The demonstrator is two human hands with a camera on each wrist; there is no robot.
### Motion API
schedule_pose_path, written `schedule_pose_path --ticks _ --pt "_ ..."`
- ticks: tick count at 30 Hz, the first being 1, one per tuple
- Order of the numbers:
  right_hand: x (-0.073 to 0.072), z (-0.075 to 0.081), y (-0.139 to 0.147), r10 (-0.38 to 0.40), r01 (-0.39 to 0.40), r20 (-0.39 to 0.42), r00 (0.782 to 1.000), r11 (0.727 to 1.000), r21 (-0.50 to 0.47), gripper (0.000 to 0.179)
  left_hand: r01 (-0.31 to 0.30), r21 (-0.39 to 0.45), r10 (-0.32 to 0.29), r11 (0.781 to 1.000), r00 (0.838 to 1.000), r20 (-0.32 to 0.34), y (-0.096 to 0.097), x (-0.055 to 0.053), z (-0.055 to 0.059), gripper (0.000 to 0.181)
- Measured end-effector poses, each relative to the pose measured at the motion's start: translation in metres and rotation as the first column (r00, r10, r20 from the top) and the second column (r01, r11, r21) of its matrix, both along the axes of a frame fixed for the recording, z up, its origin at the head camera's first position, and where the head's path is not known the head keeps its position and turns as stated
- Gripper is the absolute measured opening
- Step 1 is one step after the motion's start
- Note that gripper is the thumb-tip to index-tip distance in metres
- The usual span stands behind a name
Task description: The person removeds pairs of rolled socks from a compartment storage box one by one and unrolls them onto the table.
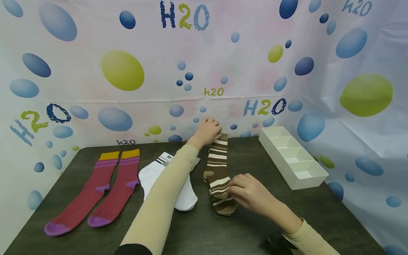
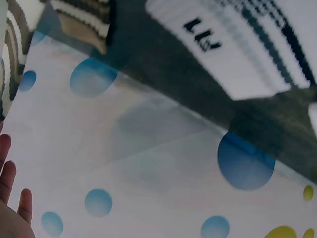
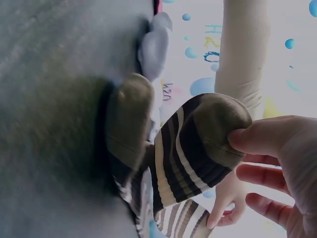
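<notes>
A brown sock with white and tan stripes (image 1: 219, 156) lies lengthwise on the dark table, a matching one beneath it. At the far end my left hand (image 1: 208, 131) pinches the cuff; in the left wrist view, the raised striped cuff (image 2: 19, 29) is apart from the other cuff (image 2: 81, 22) on the table. My right hand (image 1: 250, 194) pinches the toe of the upper sock (image 3: 190, 146) between thumb and fingers, holding it raised. The lower sock's tan toe (image 3: 130, 111) rests on the tabletop. White socks (image 1: 185, 196) lie under my left forearm, partly hidden by it.
Two red socks with purple toes and yellow cuffs (image 1: 109, 187) lie side by side at the left. A white divided box (image 1: 278, 156) stands at the right, its compartments facing up. A patterned sheet (image 1: 223, 60) hangs behind the table (image 1: 197, 233).
</notes>
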State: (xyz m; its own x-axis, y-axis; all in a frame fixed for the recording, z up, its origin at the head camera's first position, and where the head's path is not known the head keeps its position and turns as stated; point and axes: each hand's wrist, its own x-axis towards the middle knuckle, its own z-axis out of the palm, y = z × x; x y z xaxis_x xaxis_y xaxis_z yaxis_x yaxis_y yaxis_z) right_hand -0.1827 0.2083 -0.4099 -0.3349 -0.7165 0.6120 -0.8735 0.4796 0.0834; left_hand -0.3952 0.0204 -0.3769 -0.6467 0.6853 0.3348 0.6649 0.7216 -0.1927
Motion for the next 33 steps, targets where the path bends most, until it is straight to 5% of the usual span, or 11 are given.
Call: schedule_pose_path --ticks 11,25,33 --pt "0.001 0.015 0.027 -0.059 0.056 -0.041 0.997 0.997 -0.061 0.032 0.008 0.062 -0.008 0.998 1.000 -0.001 0.015 -0.007 0.018 0.021" --pt "0.008 0.008 0.068 -0.103 0.097 -0.049 0.994 0.990 -0.104 0.032 -0.002 0.104 -0.007 0.995 0.996 0.089 0.048 -0.009 0.000 0.025" --pt "0.008 0.005 0.087 -0.134 0.135 0.045 0.990 0.991 -0.023 0.038 -0.025 0.103 0.010 0.994 0.990 0.143 0.068 -0.009 -0.015 0.025"
